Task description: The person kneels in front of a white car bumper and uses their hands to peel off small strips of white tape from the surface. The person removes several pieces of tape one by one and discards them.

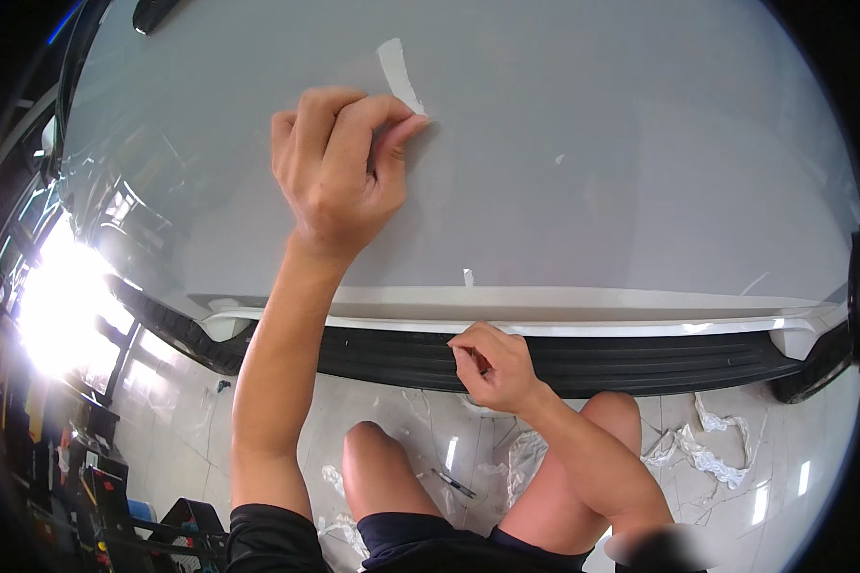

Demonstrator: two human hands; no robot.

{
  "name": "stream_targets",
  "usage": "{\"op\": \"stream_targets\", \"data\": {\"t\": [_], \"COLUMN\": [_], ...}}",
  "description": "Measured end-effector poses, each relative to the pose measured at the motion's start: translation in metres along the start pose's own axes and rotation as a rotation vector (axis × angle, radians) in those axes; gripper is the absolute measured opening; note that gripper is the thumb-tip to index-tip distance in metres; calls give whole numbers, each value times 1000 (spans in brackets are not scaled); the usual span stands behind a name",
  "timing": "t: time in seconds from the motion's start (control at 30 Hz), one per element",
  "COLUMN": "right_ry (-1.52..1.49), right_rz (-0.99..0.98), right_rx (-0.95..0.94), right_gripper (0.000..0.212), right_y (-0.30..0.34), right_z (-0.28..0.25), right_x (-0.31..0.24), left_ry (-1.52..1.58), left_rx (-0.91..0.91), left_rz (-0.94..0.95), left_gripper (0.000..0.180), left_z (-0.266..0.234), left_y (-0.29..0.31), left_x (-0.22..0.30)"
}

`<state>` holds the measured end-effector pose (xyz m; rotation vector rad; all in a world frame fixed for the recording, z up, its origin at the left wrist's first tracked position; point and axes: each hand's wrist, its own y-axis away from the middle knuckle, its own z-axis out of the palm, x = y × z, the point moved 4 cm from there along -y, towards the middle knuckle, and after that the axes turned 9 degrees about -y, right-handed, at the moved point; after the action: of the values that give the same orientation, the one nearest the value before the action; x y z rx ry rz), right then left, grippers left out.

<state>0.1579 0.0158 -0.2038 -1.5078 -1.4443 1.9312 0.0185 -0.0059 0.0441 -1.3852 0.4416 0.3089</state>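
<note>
My left hand [339,167] is raised over the grey car body panel [583,210], with thumb and forefinger pinched together. Between those fingertips is the lower end of a narrow white strip [398,74], which looks like tape or film and stretches up and away from the hand. My right hand [497,366] is lower down, in front of the black side step [659,361]. Its fingers are curled in toward the thumb. Whatever they hold, if anything, does not show. A small white scrap [468,277] sits on the panel's lower part, above the right hand.
Along the panel's bottom runs a white trim edge [621,328]. Crumpled white film [717,454] and a dark slim tool [454,483] lie on the tiled floor. Wheels flank the step, one at the right [817,368]. Black shelving [105,487] stands at lower left.
</note>
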Motion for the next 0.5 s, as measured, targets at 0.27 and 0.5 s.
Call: {"op": "stream_targets", "data": {"t": [0.27,0.5], "right_ry": [-5,-21], "right_rz": [38,48], "right_rx": [-33,-8], "right_gripper": [11,11], "right_y": [4,-1], "right_z": [-2,5], "right_x": [3,3], "left_ry": [188,171], "left_rx": [-151,-161], "left_rz": [-72,-31], "left_gripper": [23,30], "left_z": [-10,-6], "left_y": [-5,-17], "left_x": [-8,-9]}}
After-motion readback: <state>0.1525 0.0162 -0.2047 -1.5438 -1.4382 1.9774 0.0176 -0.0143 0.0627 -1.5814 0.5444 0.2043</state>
